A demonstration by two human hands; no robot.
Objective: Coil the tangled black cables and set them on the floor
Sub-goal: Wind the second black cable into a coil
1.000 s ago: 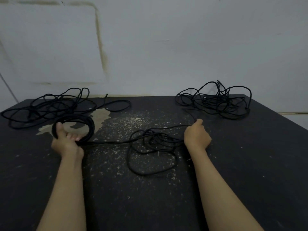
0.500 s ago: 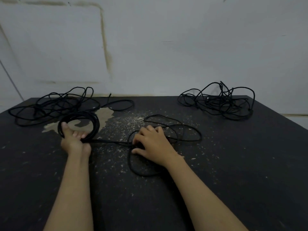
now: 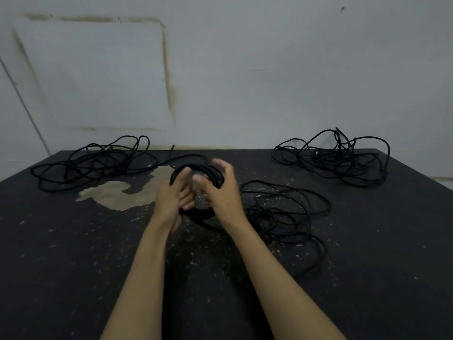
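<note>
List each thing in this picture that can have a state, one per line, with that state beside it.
Coil: partly wound, held between both hands.
Loose cable: unwound, sprawled on the dark floor to the right of the coil.
Left pile: tangled, untouched.
Right pile: tangled, untouched.
Left hand: closed on the coil.
Right hand: fingers curled over the coil.

It looks like a bare workroom or storage space. A black counter (image 3: 367, 241), scuffed and speckled with pale debris, has a worn patch (image 3: 122, 195) at centre left, and behind it stands a plain grey wall (image 3: 269, 69) with brown stain lines (image 3: 169, 77) at upper left.
</note>
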